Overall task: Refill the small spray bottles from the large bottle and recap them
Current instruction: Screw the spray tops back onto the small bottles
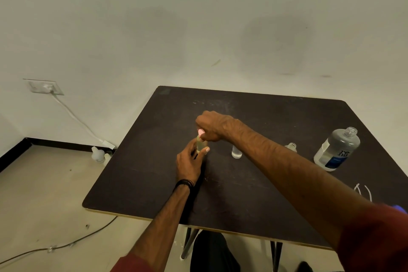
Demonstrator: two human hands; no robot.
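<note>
Both hands met at mid-table [143, 172]. Left hand [191, 164] wrapped upright bottle [201, 145], long axis vertical. Right hand [213, 126] directly above, pinching pink cap [201, 132] on neck. Cap seating looked next; straight-down twist needed. Large bottle [336, 150] uncapped, far right.

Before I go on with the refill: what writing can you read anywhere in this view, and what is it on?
"re" over "nu": dark letters on the white label of the large bottle, standing uncapped at the table's right side.
Blue panel lower on that label: print there is too small and blurred to read.
Small spray bottle in the left hand, its pink cap under the right hand: no writing visible.
</note>
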